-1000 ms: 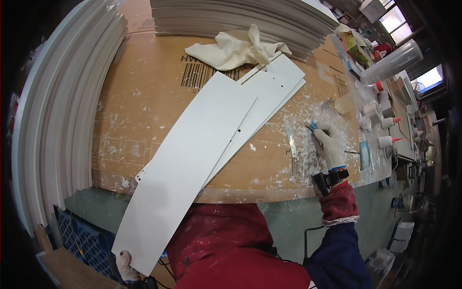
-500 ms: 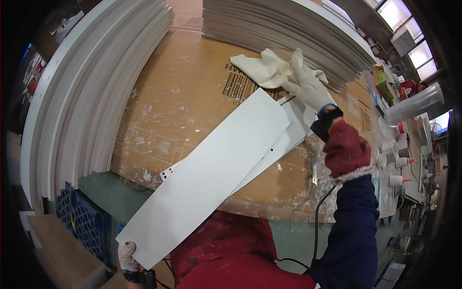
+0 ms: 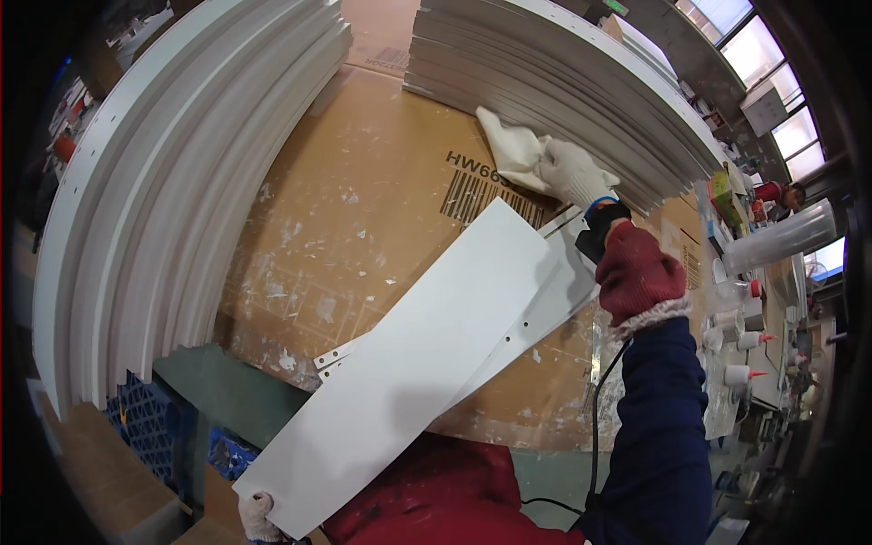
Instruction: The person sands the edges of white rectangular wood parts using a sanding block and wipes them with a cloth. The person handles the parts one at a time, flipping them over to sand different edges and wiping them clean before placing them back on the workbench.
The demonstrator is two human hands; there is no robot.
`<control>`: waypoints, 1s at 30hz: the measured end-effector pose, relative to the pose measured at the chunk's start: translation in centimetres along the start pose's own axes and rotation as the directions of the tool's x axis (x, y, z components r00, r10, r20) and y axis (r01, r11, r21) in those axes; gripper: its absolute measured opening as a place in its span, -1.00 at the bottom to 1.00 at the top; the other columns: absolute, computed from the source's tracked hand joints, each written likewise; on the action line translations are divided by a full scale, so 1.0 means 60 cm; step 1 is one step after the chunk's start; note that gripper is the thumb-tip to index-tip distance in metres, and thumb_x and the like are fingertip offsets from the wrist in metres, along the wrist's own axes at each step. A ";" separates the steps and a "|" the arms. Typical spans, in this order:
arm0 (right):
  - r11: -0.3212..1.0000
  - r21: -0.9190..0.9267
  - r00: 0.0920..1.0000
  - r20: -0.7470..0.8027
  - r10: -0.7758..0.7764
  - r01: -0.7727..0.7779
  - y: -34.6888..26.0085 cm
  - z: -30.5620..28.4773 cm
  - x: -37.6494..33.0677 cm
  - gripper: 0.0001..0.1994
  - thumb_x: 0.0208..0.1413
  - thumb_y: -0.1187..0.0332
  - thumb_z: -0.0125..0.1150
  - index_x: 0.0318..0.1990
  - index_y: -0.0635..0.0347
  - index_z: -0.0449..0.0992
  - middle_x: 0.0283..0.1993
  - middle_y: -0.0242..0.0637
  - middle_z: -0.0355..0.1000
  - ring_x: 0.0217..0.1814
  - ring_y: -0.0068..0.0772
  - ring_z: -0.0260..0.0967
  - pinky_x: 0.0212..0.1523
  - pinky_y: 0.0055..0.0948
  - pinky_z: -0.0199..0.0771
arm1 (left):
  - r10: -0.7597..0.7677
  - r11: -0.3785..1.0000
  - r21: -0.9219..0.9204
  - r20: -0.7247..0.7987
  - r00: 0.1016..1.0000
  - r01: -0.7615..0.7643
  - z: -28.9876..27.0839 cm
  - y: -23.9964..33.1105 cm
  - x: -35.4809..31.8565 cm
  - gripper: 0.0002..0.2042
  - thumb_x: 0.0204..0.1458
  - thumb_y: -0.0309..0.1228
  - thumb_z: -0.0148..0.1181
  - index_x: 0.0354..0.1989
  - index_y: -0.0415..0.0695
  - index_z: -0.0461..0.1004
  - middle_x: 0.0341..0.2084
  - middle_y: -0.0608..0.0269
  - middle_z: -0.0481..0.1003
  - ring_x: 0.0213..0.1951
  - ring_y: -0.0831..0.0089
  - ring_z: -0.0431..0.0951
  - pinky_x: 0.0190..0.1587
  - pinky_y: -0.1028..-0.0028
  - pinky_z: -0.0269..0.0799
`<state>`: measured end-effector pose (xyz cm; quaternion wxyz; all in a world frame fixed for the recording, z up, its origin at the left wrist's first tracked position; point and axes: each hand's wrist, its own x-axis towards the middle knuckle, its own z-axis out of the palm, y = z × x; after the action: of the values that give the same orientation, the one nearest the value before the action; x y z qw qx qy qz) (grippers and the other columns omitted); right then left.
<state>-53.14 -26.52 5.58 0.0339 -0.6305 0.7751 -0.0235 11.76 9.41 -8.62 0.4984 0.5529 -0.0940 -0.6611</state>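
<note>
My left hand (image 3: 259, 518), in a pale knit glove, grips the near left corner of a long white board (image 3: 409, 363), thumb on its upper face. That board slants across the table and overhangs its near edge. Beneath it lie other white boards (image 3: 538, 309) with small dark holes, mostly covered; drilled ends (image 3: 334, 359) also peek out at its left side. Beyond the board's far end, my right hand (image 3: 572, 173), gloved in white, is closed on a crumpled white cloth (image 3: 509, 145). Part of the cloth is hidden by the hand.
Tall stacks of white boards stand at the left (image 3: 191, 182) and far right (image 3: 554, 82). Printed cardboard (image 3: 363, 191) covers the table. To the right are bottles with red tips (image 3: 740, 374) and a clear cylinder (image 3: 781, 238). A dark cable (image 3: 596, 409) hangs by my right arm.
My right hand has closed from outstretched fingers onto the cloth, bunching it up. The view has shifted slightly; my left hand keeps its grip on the board's corner.
</note>
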 end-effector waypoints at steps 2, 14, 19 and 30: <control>0.975 0.198 0.992 -0.045 0.115 -0.104 -0.080 -0.067 -0.053 -0.78 0.07 0.24 0.13 -0.23 0.18 0.47 -0.11 -0.01 0.46 -0.06 -0.01 0.44 -0.05 -0.13 0.44 | -0.021 1.000 -0.012 0.002 1.000 0.021 -0.002 -0.007 -0.009 -0.29 -0.15 -0.28 0.43 0.12 -0.43 0.25 -0.12 -0.08 0.51 -0.18 0.08 0.61 -0.16 0.20 0.62; 0.808 -0.007 0.804 -0.100 -0.587 0.589 -0.214 0.063 -0.306 -0.70 0.13 0.09 0.09 -0.10 0.02 0.48 -0.41 -0.37 0.43 -0.35 -0.31 0.46 0.13 0.73 -0.44 | 0.114 0.973 0.195 0.058 0.992 -0.123 0.035 0.015 -0.023 -0.30 -0.07 -0.19 0.37 0.15 -0.37 0.22 -0.09 -0.08 0.48 -0.18 0.10 0.60 -0.18 0.22 0.62; 0.999 -0.041 0.998 -0.055 -0.036 0.033 -0.088 0.036 -0.184 -0.70 0.24 0.18 -0.05 -0.09 0.20 0.45 -0.10 -0.08 0.42 -0.16 -0.13 0.51 -0.16 -0.21 0.51 | 0.158 0.951 0.245 0.146 0.977 -0.190 0.048 0.014 -0.026 -0.29 -0.04 -0.10 0.33 0.15 -0.36 0.20 -0.12 -0.06 0.48 -0.20 0.14 0.61 -0.19 0.24 0.62; 0.722 0.141 0.732 -0.218 -0.645 0.678 -0.285 0.081 -0.372 -0.88 0.07 0.32 0.04 -0.36 0.13 0.46 -0.59 -0.37 0.34 -0.49 -0.37 0.40 0.03 0.18 0.23 | 0.126 0.957 0.257 0.059 0.990 -0.137 0.041 0.017 -0.017 -0.27 -0.06 -0.14 0.38 0.17 -0.36 0.19 -0.13 -0.06 0.49 -0.20 0.13 0.61 -0.19 0.25 0.63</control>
<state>-31.54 -8.14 2.57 0.0302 -0.8548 0.4913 -0.1644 10.19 8.66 -6.35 0.4621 0.5920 -0.2271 -0.6200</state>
